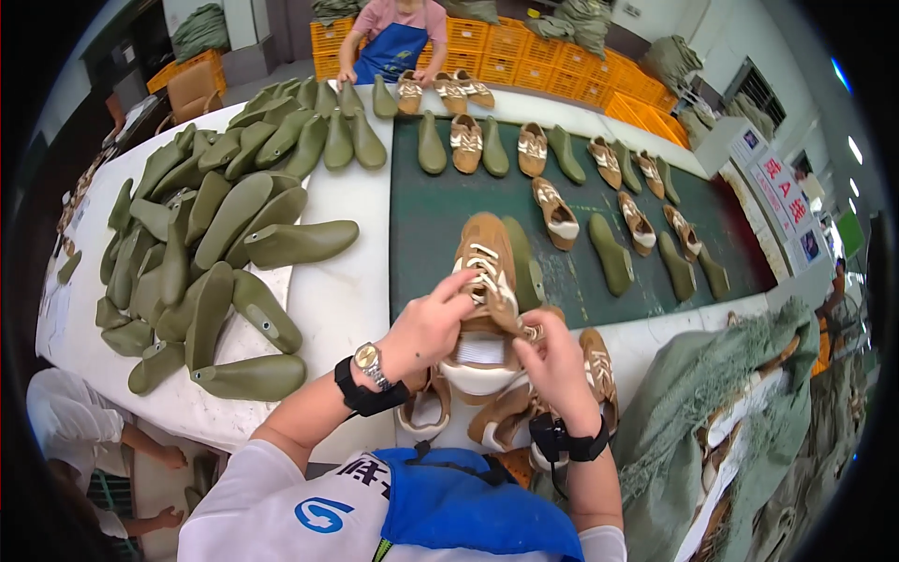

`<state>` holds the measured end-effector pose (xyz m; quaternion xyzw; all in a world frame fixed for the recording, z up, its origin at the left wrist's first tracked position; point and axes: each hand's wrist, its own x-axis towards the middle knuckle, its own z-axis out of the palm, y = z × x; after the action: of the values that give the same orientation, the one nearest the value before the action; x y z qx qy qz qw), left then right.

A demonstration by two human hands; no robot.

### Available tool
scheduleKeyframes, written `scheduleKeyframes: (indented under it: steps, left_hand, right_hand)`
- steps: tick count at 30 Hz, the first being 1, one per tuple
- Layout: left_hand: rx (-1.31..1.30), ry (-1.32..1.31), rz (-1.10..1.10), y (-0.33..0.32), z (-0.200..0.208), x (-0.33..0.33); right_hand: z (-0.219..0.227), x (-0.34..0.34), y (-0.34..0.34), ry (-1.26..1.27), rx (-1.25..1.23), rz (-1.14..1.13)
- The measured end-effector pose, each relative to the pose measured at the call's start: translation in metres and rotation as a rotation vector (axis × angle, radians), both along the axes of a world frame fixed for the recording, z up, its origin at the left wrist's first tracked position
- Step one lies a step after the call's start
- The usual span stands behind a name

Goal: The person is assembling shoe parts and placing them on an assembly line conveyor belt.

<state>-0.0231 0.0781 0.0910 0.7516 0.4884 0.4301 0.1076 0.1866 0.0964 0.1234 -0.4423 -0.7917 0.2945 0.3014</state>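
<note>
Between my hands is a tan sneaker (488,242) with white laces, its toe pointing away from me and its pale-lined opening toward me. My left hand (433,325) is closed at the sneaker's left side, with fingers on the laces. Thumb and fingers of my right hand (554,363) pinch the right edge of the opening. Just beyond the sneaker, a green shoe last (524,262) lies on the dark green conveyor belt (440,225). More tan sneakers (424,408) crowd the near edge, partly hidden under my hands.
A large heap of green lasts (220,215) covers the white table at left. Sneakers and lasts (611,255) stand along the belt. A green sack (693,431) bulges at right. Across the table is a person in a blue apron (398,42); another person's hands (169,457) show lower left.
</note>
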Motion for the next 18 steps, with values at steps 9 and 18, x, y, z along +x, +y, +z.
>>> scheduleKeyframes:
  steps: [9,18]
  left_hand:
    - [-0.116,-0.098,0.31,0.062,-0.048,-0.044]
    - [-0.343,0.087,0.063,0.043,-0.122,-0.057]
  right_hand:
    - [-0.051,-0.086,0.092,-0.437,0.167,0.416]
    - [-0.198,-0.084,0.285,-0.376,0.093,0.062]
